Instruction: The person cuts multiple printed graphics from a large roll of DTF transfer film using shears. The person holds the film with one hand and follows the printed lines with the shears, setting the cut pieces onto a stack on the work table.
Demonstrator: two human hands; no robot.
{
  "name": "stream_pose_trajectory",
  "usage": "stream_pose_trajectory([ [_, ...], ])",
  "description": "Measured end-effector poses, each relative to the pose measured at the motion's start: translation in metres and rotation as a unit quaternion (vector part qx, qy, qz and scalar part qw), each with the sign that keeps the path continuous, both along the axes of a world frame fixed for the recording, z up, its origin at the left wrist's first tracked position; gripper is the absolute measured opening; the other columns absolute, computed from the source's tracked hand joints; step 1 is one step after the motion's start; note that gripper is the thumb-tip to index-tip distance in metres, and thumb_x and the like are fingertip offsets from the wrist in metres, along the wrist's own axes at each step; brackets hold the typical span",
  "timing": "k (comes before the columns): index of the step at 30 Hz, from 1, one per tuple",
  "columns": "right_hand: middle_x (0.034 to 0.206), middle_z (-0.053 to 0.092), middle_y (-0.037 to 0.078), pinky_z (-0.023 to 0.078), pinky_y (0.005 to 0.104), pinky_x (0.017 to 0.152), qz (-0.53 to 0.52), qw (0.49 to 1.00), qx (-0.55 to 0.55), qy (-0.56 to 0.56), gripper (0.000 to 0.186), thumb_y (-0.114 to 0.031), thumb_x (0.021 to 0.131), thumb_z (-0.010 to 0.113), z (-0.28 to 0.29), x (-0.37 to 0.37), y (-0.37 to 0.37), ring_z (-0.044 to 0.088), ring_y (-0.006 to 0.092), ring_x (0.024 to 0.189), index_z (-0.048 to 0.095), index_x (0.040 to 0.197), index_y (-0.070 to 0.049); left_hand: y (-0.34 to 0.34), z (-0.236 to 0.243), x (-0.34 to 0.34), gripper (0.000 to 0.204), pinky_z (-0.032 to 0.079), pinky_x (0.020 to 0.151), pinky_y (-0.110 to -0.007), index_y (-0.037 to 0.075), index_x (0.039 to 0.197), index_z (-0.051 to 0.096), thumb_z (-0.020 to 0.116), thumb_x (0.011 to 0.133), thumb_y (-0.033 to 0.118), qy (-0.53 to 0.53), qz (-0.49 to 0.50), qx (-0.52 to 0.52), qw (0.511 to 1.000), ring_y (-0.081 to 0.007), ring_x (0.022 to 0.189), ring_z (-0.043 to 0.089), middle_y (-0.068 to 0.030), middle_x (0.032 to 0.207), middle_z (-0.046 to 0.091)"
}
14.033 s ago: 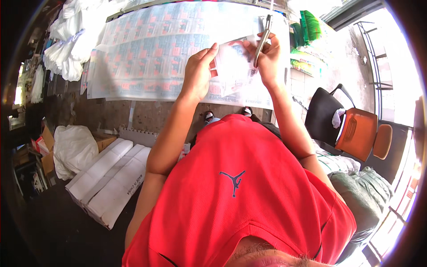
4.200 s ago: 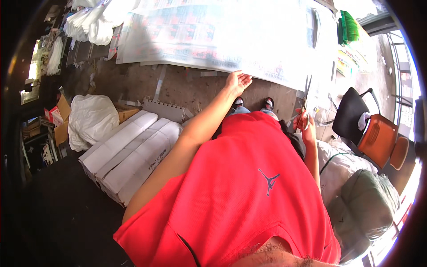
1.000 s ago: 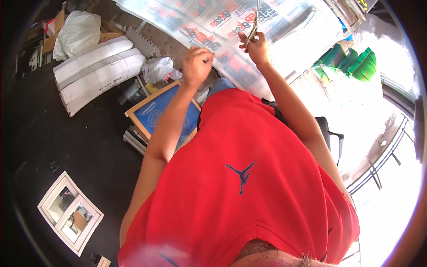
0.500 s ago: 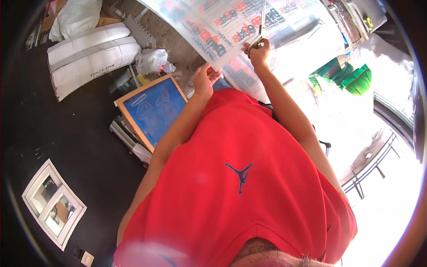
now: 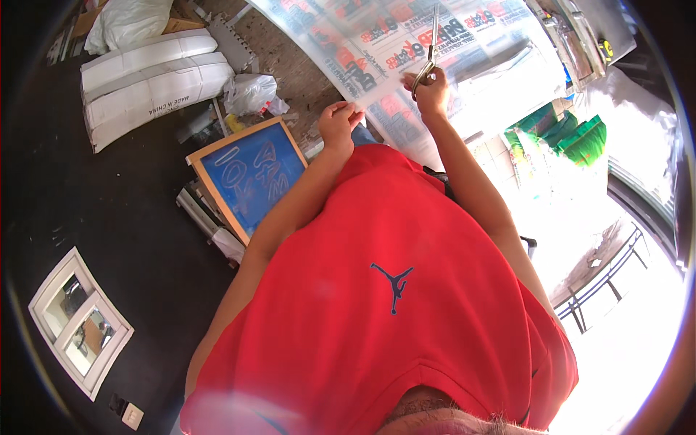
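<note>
A large translucent sheet printed in red and black fills the upper middle, with another layer beneath it. My right hand grips metal scissors, their long blades pointing away from me over the sheet. My left hand is at the sheet's near corner, left of and lower than my right, with thumb and fingers closed on the edge. My red shirt fills the lower middle.
A blue board in a wooden frame leans at the left, near white boxes and plastic bags. Green bags and stacked materials are at the right. A white-framed window or mirror sits lower left.
Since a second ago my left hand has shifted to the sheet's corner and taken its edge. My right hand with the scissors has come slightly nearer me. The view has turned slightly.
</note>
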State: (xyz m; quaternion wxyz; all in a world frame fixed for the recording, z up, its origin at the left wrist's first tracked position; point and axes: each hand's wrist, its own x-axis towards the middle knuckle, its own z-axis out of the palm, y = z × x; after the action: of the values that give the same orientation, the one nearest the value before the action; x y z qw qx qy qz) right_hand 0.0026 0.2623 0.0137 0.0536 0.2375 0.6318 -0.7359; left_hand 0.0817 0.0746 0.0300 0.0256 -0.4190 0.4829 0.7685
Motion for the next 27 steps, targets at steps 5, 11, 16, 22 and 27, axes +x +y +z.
stream_pose_trajectory([
  [5,0.086,0.072,0.017,0.057,0.0265,0.060,-0.001,1.000,-0.011,-0.004,0.038,0.003,0.080,0.071,0.002,0.001,0.000,0.070,0.0180,0.070,0.047,0.109,0.006,-0.007,-0.007,-0.004,0.018,0.060,0.084,-0.036,-0.006,0.107,0.053,0.059,0.091,-0.003,0.002,0.010,0.036,0.999,-0.0265,0.087,0.066,-0.0153,0.100,0.061],
  [11,0.081,0.072,0.011,0.052,0.0237,0.057,0.022,0.998,0.060,-0.006,0.048,-0.003,0.075,0.078,-0.007,0.000,0.000,0.068,0.0141,0.068,0.050,0.112,0.004,-0.006,-0.012,0.000,0.017,0.060,0.083,-0.038,-0.006,0.105,0.053,0.056,0.089,-0.006,-0.004,0.016,0.041,0.999,-0.0264,0.087,0.066,-0.0159,0.100,0.060],
  [16,0.088,0.073,0.015,0.055,0.0245,0.065,0.048,0.991,0.124,-0.010,0.053,-0.002,0.076,0.079,-0.015,-0.002,0.002,0.068,0.0161,0.071,0.046,0.116,0.008,-0.005,-0.011,0.000,0.019,0.057,0.093,-0.039,-0.007,0.107,0.049,0.056,0.090,-0.007,0.029,0.013,0.062,0.998,-0.0296,0.094,0.064,-0.0173,0.108,0.057],
  [22,0.090,0.073,0.013,0.054,0.0230,0.064,0.048,0.997,0.060,0.004,0.049,-0.002,0.078,0.077,-0.007,0.001,-0.015,0.068,0.0136,0.073,0.047,0.116,0.005,-0.011,-0.010,0.001,0.023,0.056,0.095,-0.039,-0.005,0.108,0.046,0.058,0.088,-0.007,0.025,0.012,0.067,0.997,-0.0304,0.098,0.065,-0.0185,0.109,0.057],
  [27,0.086,0.075,0.007,0.051,0.0237,0.068,0.035,0.995,0.095,-0.004,0.047,-0.009,0.075,0.080,-0.027,0.004,-0.012,0.068,0.0108,0.075,0.052,0.111,0.002,-0.005,-0.007,-0.005,0.036,0.059,0.081,-0.033,-0.002,0.118,0.049,0.065,0.086,-0.004,0.034,-0.010,-0.005,0.999,-0.0231,0.087,0.066,-0.0135,0.098,0.061],
])
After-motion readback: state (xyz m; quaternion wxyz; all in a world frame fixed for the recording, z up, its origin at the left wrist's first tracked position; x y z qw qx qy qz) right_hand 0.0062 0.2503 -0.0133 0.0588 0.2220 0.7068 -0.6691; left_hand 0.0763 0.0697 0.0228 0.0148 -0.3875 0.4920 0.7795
